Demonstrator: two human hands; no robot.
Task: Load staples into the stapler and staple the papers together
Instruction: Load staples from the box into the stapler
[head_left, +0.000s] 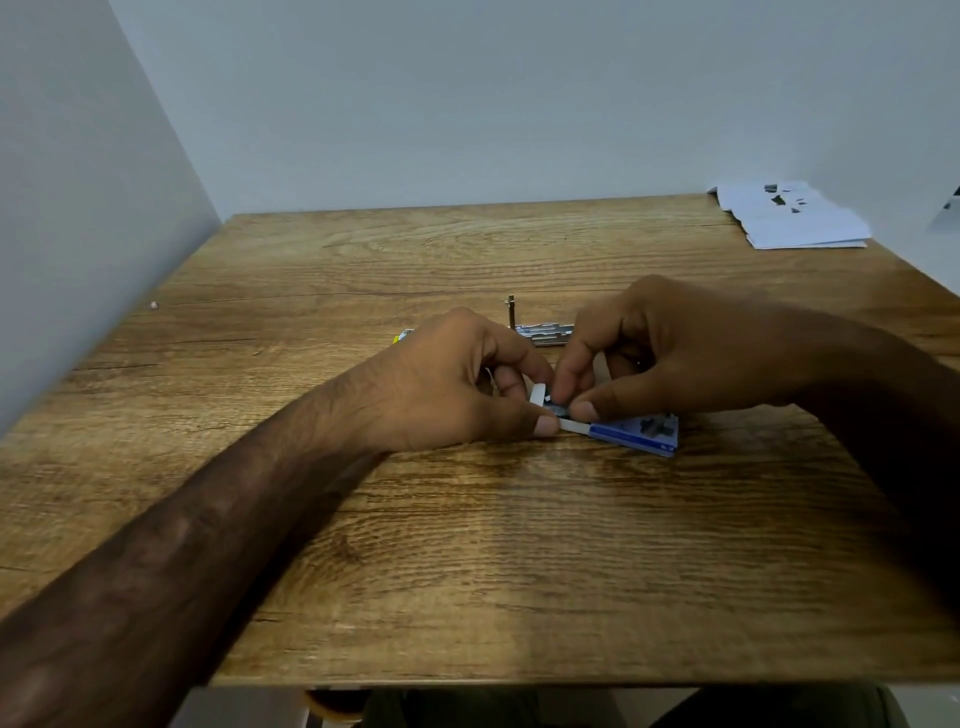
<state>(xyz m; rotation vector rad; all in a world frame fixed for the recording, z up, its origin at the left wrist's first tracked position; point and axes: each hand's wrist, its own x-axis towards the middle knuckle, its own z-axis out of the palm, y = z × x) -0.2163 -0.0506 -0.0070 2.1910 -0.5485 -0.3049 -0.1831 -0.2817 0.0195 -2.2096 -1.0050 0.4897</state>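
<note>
Head camera shows me both hands meeting over the small blue staple box (636, 434), which lies on the wooden table (467, 545) just in front of them. My left hand (447, 384) pinches the white inner tray (574, 427) at the box's open end, and my right hand (670, 353) closes thumb and fingers on the box opening. The stapler (543, 332) lies opened just behind the hands, and the papers (795, 218) are well apart at the far right corner.
</note>
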